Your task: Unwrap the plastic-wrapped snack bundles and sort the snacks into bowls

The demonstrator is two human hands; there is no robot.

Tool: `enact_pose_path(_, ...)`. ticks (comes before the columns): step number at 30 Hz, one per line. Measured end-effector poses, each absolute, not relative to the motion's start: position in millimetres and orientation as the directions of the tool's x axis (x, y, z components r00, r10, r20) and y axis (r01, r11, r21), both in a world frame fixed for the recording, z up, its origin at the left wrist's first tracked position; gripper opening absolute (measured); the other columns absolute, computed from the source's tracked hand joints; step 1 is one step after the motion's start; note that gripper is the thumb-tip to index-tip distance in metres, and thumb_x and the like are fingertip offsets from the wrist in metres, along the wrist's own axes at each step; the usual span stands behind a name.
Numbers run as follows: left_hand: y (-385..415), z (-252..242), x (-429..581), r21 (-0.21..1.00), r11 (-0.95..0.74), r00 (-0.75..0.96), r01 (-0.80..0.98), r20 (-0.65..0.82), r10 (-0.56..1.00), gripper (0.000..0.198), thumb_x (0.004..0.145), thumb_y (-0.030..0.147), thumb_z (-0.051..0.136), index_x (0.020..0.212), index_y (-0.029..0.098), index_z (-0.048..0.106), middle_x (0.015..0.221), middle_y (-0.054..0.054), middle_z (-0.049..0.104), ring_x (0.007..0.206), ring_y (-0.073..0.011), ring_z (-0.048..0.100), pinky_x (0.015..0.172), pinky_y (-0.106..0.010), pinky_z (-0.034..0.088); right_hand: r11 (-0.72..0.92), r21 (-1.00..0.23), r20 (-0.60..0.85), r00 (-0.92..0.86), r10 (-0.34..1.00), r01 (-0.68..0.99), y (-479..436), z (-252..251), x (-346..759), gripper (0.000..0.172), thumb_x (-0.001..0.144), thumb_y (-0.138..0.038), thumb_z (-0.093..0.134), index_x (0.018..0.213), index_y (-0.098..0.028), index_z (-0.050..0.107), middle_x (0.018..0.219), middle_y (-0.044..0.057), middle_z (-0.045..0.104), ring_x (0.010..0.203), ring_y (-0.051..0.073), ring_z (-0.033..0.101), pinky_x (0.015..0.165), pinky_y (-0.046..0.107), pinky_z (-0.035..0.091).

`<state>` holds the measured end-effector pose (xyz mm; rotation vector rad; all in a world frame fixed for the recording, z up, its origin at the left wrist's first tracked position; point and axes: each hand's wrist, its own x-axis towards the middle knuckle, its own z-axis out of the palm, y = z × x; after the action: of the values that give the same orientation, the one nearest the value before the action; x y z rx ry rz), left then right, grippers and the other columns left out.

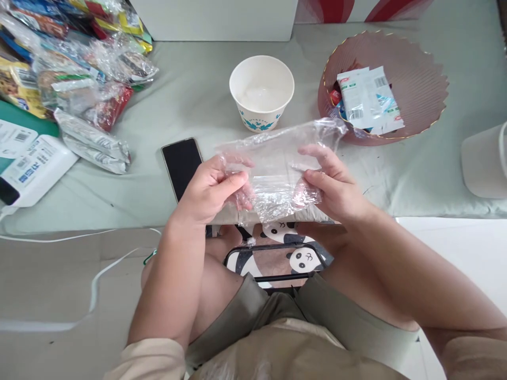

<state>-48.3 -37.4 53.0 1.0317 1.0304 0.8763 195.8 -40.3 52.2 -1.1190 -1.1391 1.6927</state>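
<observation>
Between my two hands a clear plastic bag [273,158] is stretched out over the table's front edge, its lower part crinkled and shiny. My left hand [214,184] pinches the bag's left side, thumb on top and fingers behind the film. On the right side, my right hand [330,182] grips the bag between thumb and fingers. Just beyond the bag stands a white paper bowl [261,92] with a blue-green pattern; whitish stuff seems to lie at its bottom. A dark phone [182,164] lies flat beside my left hand, partly covered by it.
A pink ribbed bowl [423,89] holding white packets [370,100] is at the right. Snack packages [87,68] pile up at the left, near a white-and-green container [43,163]. A white cup [485,161] stands far right; a white box [222,18] is behind.
</observation>
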Motion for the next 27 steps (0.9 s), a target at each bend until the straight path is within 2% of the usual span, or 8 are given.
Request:
enact_pose_path(2, -35, 55, -50, 0.958, 0.205, 0.272, -0.203, -0.146, 0.951, 0.012, 0.077, 0.032, 0.079, 0.084, 0.024, 0.072, 0.058, 0.004, 0.066, 0.041, -0.0112, 0.056, 0.039, -0.023, 0.042, -0.279, -0.941, -0.208, -0.323, 0.923, -0.192, -40, 53, 195, 0.024, 0.080, -0.045, 0.073, 0.091, -0.026, 0.064, 0.063, -0.004, 0.058, 0.051, 0.013, 0.052, 0.051, 0.029, 0.047)
enact_pose_path(4, -32, 56, -52, 0.949, 0.138, 0.260, -0.285, -0.063, 0.964, 0.017, 0.076, 0.038, 0.077, 0.076, 0.022, 0.074, 0.064, 0.000, 0.067, 0.050, -0.0112, 0.057, 0.044, -0.025, 0.042, -0.288, -0.932, -0.199, -0.352, 0.915, -0.221, -38, 54, 195, 0.034, 0.077, -0.056, 0.071, 0.078, -0.023, 0.061, 0.068, 0.001, 0.059, 0.057, 0.015, 0.056, 0.054, 0.031, 0.049)
enact_pose_path(8, -27, 54, -52, 0.959, 0.192, 0.232, -0.206, -0.143, 0.962, 0.037, 0.082, 0.053, 0.066, 0.072, 0.018, 0.072, 0.070, -0.006, 0.066, 0.060, -0.0148, 0.057, 0.050, -0.028, 0.043, -0.340, -0.925, -0.266, -0.351, 0.898, -0.169, -34, 52, 195, 0.050, 0.083, -0.067, 0.062, 0.065, -0.021, 0.055, 0.065, 0.002, 0.054, 0.059, 0.013, 0.054, 0.057, 0.030, 0.046)
enact_pose_path(11, -26, 49, -50, 0.988, 0.143, 0.134, -0.063, -0.133, 0.982, 0.015, 0.071, 0.026, 0.078, 0.075, 0.019, 0.066, 0.076, -0.001, 0.063, 0.058, -0.0094, 0.053, 0.050, -0.023, 0.041, -0.364, -0.929, -0.337, -0.261, 0.905, -0.062, -32, 48, 196, 0.038, 0.072, -0.043, 0.086, 0.085, -0.022, 0.057, 0.067, -0.005, 0.055, 0.059, 0.010, 0.053, 0.057, 0.025, 0.043)
enact_pose_path(14, -27, 42, -49, 0.996, 0.087, 0.132, -0.027, -0.083, 0.988, 0.024, 0.067, 0.016, 0.076, 0.089, 0.021, 0.066, 0.090, 0.000, 0.064, 0.064, -0.0095, 0.060, 0.057, -0.024, 0.050, -0.463, -0.886, -0.443, -0.349, 0.826, 0.029, -32, 46, 196, 0.056, 0.066, -0.027, 0.090, 0.114, -0.023, 0.062, 0.077, -0.004, 0.066, 0.065, 0.012, 0.059, 0.062, 0.025, 0.048)
enact_pose_path(18, -29, 35, -47, 0.954, -0.141, 0.001, 0.263, 0.145, 0.989, 0.022, 0.073, 0.016, 0.073, 0.093, 0.024, 0.072, 0.119, -0.006, 0.067, 0.106, -0.0212, 0.070, 0.090, -0.035, 0.061, -0.389, -0.914, -0.393, -0.474, 0.788, 0.110, -34, 49, 196, 0.021, 0.076, -0.031, 0.082, 0.088, -0.016, 0.074, 0.085, 0.003, 0.073, 0.076, 0.015, 0.065, 0.073, 0.028, 0.051)
enact_pose_path(21, -31, 34, -41, 0.840, -0.352, 0.033, 0.413, 0.372, 0.928, 0.010, 0.085, 0.025, 0.068, 0.092, 0.026, 0.075, 0.128, -0.007, 0.071, 0.126, -0.0277, 0.065, 0.116, -0.047, 0.051, -0.246, -0.966, -0.257, -0.373, 0.892, 0.079, -36, 49, 193, 0.014, 0.080, -0.030, 0.079, 0.087, -0.019, 0.076, 0.089, 0.003, 0.076, 0.083, 0.017, 0.068, 0.082, 0.031, 0.053)
enact_pose_path(27, -36, 39, -24, 0.819, -0.416, 0.329, 0.394, 0.297, 0.896, 0.038, 0.077, 0.044, 0.081, 0.107, 0.023, 0.075, 0.159, -0.012, 0.058, 0.156, -0.0396, 0.042, 0.129, -0.059, 0.035, -0.147, -0.989, -0.144, -0.417, 0.897, 0.024, -38, 48, 188, 0.015, 0.086, -0.034, 0.077, 0.092, -0.020, 0.076, 0.093, 0.003, 0.077, 0.087, 0.018, 0.071, 0.087, 0.035, 0.056)
